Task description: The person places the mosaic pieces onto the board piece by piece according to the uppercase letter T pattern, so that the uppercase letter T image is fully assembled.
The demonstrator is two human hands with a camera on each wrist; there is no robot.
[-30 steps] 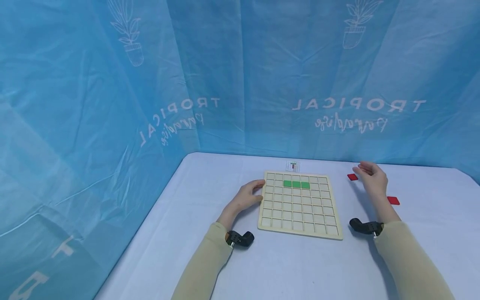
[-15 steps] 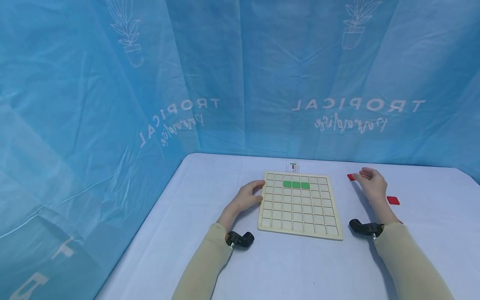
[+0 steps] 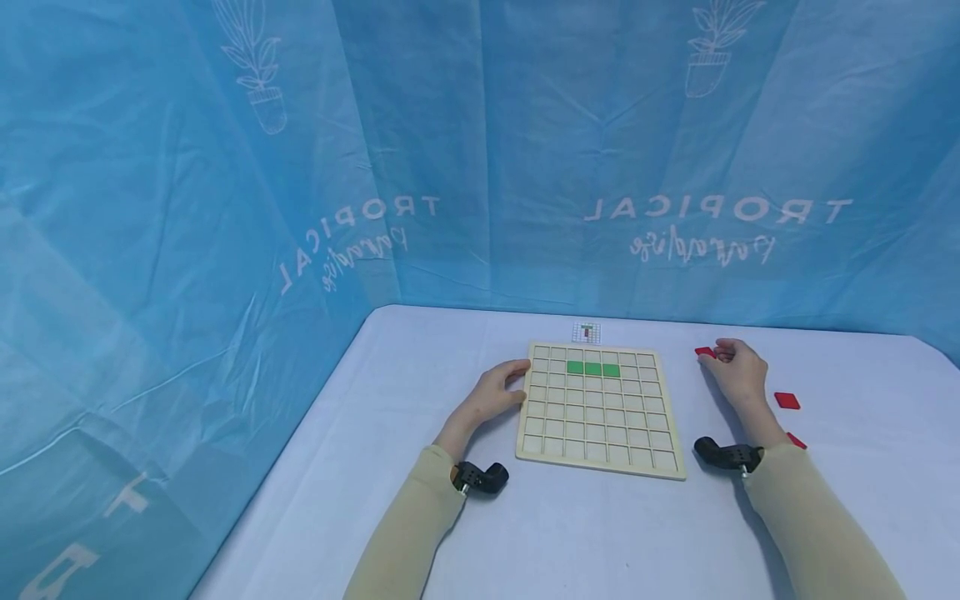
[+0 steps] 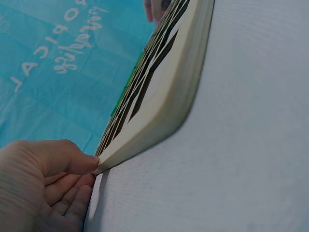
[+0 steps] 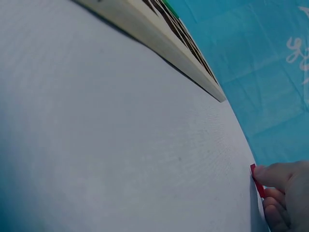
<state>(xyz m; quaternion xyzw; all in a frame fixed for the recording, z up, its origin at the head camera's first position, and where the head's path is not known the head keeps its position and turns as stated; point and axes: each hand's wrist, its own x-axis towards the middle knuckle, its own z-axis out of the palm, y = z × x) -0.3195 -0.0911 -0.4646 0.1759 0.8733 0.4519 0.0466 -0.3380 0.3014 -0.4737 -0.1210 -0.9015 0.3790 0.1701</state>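
Observation:
A square wooden grid board [image 3: 630,467] lies flat on the table, with three green tiles [image 3: 592,368] in a row in its upper cells. My left hand [image 3: 495,392] rests against the board's left side, thumb and fingertips spread along that edge; in the left wrist view the thumb [image 4: 72,157] touches the rim. To the right of the board, my right hand [image 3: 738,371] pinches a red tile [image 3: 703,352]. The right wrist view has this red tile [image 5: 258,181] tilted between thumb and fingers, close to the cloth.
Two more red tiles lie right of the board, one [image 3: 787,401] fully visible and another [image 3: 797,440] partly behind the right forearm. A small printed grid card [image 3: 587,332] with a T pattern sits behind the board. Blue curtains [image 3: 525,208] hang beyond the white table [image 3: 585,542].
My right hand has lowered onto the far red tile and now pinches it. Its arm has shifted slightly left, uncovering more of the nearest red tile. The left hand and board stay put.

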